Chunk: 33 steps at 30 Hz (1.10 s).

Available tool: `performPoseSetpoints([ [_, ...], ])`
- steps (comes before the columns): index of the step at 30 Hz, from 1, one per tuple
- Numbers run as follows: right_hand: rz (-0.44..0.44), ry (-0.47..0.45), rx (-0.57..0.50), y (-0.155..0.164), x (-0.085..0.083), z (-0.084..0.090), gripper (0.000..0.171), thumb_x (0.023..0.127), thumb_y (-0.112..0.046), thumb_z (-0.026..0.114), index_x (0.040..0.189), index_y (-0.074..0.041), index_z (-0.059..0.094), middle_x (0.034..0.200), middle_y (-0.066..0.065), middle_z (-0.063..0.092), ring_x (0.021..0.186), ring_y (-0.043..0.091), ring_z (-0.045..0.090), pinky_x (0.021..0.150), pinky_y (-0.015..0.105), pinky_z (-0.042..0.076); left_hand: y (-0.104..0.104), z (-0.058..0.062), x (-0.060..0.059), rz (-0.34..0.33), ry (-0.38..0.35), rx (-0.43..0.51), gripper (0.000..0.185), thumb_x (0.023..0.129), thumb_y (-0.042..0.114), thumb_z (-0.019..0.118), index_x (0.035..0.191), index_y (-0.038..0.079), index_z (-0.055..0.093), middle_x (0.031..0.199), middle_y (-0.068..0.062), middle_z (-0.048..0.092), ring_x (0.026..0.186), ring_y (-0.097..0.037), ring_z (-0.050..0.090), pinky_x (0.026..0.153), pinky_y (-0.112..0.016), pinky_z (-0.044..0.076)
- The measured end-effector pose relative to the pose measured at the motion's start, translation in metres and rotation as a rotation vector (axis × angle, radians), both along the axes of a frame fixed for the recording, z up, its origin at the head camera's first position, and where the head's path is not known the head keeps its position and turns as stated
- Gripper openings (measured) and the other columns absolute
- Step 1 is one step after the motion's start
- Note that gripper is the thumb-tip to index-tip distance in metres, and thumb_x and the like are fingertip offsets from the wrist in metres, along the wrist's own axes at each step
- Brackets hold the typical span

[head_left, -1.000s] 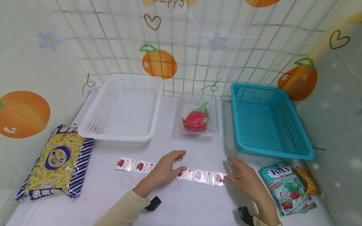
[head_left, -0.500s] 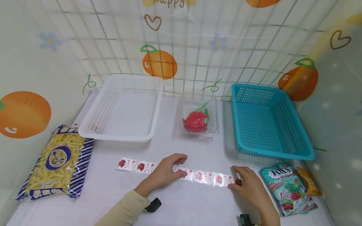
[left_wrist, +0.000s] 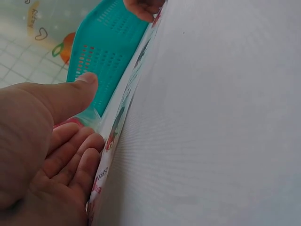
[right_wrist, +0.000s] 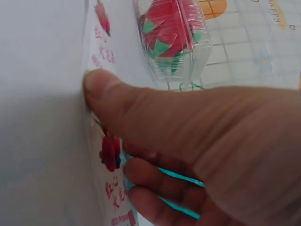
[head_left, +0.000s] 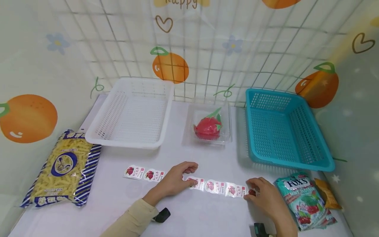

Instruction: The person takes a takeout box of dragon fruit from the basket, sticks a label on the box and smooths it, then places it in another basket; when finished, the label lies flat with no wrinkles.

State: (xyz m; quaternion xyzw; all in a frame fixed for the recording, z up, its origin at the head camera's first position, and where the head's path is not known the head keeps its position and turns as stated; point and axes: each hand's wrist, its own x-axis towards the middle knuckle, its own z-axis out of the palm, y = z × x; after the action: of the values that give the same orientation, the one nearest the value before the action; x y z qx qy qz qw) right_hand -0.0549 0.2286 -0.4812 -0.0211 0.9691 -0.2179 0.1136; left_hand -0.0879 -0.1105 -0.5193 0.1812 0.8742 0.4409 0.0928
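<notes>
A strip of stickers (head_left: 214,187) printed with red dragon fruit lies across the white table. My left hand (head_left: 176,179) rests over its middle. In the left wrist view that hand's thumb (left_wrist: 77,96) is raised apart from its loosely bent fingers, whose lower side touches the strip. Toward the strip's right end, my right hand (head_left: 265,196) holds it between thumb and fingers. The right wrist view has the thumb (right_wrist: 101,87) on one long edge, with the bent fingers (right_wrist: 146,174) at the other. Behind the strip, a red dragon fruit (head_left: 208,128) sits inside a clear plastic box (head_left: 226,133).
A white basket (head_left: 130,144) stands back left, a teal basket (head_left: 291,163) back right. The pasta bag (head_left: 62,168) lies at the left edge. On the right are a FOX'S candy bag (head_left: 306,200) and a small orange packet (head_left: 327,194). A patterned curtain hangs behind.
My right hand has moved rightward and nearer along the strip, its fingers closing on the right end and uncovering more stickers. The left hand stays in place. The head view has shifted slightly.
</notes>
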Motion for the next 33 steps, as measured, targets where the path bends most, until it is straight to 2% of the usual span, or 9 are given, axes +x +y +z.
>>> performPoseSetpoints([
  [3,-0.025,-0.04,-0.014,-0.002,-0.004,0.001,0.045,0.079,-0.022,0.088,0.117,-0.007,0.071,0.095,0.001,0.07,0.084,0.017,0.058,0.077,0.039,0.055,0.0,0.0,-0.001,-0.002,0.002,0.009,0.054,0.089,0.027,0.08,0.138,0.016,0.059,0.12,0.005,0.067,0.114,-0.012,0.063,0.104,-0.033,0.052],
  [5,-0.029,-0.044,-0.001,-0.003,-0.004,0.002,0.042,0.079,-0.022,0.088,0.115,-0.008,0.072,0.095,0.0,0.068,0.083,0.017,0.056,0.076,0.038,0.053,0.0,0.0,-0.001,-0.008,0.013,0.018,0.053,0.09,0.026,0.08,0.137,0.015,0.06,0.12,0.003,0.068,0.113,-0.013,0.064,0.103,-0.034,0.053],
  [10,-0.024,-0.02,0.031,-0.004,-0.005,0.005,0.038,0.078,-0.026,0.088,0.109,-0.01,0.074,0.106,0.006,0.067,0.088,0.02,0.057,0.079,0.044,0.053,0.0,0.002,-0.002,-0.017,0.032,0.039,0.051,0.09,0.025,0.08,0.136,0.013,0.061,0.12,0.0,0.069,0.112,-0.015,0.065,0.102,-0.035,0.053],
  [16,-0.026,-0.064,0.011,-0.003,-0.008,0.006,0.037,0.078,-0.026,0.089,0.107,-0.009,0.073,0.103,0.005,0.07,0.092,0.021,0.063,0.082,0.047,0.055,-0.001,0.002,-0.002,-0.02,0.018,0.024,0.051,0.09,0.025,0.079,0.137,0.014,0.06,0.122,0.001,0.069,0.113,-0.014,0.064,0.103,-0.034,0.053],
  [23,-0.031,-0.148,-0.015,-0.003,-0.014,0.008,0.031,0.079,-0.022,0.088,0.102,-0.01,0.071,0.091,0.001,0.068,0.082,0.017,0.056,0.071,0.034,0.052,-0.001,0.001,-0.001,-0.02,0.012,0.025,0.052,0.09,0.027,0.079,0.137,0.015,0.06,0.122,0.003,0.069,0.113,-0.013,0.064,0.102,-0.033,0.053],
  [27,-0.001,-0.157,-0.041,-0.003,-0.013,0.008,0.029,0.077,-0.022,0.089,0.093,-0.012,0.067,0.083,0.0,0.062,0.079,0.017,0.052,0.066,0.03,0.045,-0.001,0.001,-0.001,-0.016,0.006,0.018,0.051,0.091,0.026,0.079,0.137,0.016,0.06,0.121,0.004,0.068,0.113,-0.012,0.064,0.102,-0.033,0.053],
  [33,0.066,-0.134,-0.057,0.001,-0.013,0.006,0.038,0.073,-0.024,0.092,0.085,-0.014,0.058,0.079,0.0,0.053,0.076,0.015,0.047,0.063,0.026,0.038,-0.001,0.002,-0.001,-0.012,0.003,0.018,0.051,0.091,0.024,0.079,0.137,0.015,0.06,0.121,0.004,0.068,0.113,-0.013,0.065,0.103,-0.034,0.053],
])
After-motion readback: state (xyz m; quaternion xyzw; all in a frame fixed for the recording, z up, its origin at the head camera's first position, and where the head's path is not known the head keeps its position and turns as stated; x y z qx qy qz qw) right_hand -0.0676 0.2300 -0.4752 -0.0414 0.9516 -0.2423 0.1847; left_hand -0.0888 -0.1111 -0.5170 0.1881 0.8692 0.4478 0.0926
